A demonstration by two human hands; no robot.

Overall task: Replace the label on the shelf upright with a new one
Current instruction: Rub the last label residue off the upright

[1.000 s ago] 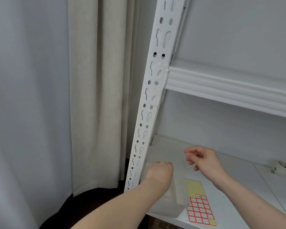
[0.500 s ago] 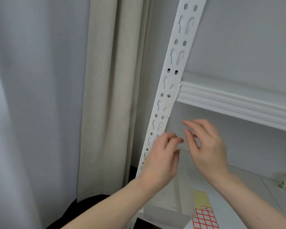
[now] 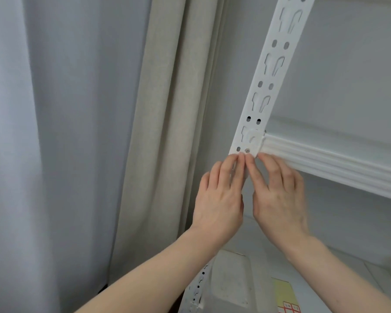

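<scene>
- near the bottom edge, a yellow label sheet [image 3: 284, 294] with red-bordered stickers lies on the lower shelf [image 3: 339, 263].
- the left hand [image 3: 219, 199] and right hand [image 3: 280, 199] reach up, fingers straight, tips pressed side by side against the shelf upright [image 3: 267, 86].
- the label itself is hidden beneath the fingertips [image 3: 239, 158]; its look cannot be told.
- the upright is white, perforated with keyhole slots, leaning right, just below the shelf beam [image 3: 325, 163] joint.

This is looking like a room in a home, or perhaps a small storeroom: a beige curtain [image 3: 163, 132] is hanging beside a pale sheer drape [image 3: 43, 132] against a plain wall. A white boltless metal shelf upright [image 3: 267, 82] with keyhole slots is standing next to them, and a sheet of red-bordered sticker labels [image 3: 287, 299] is lying on the lower shelf [image 3: 339, 263].
</scene>
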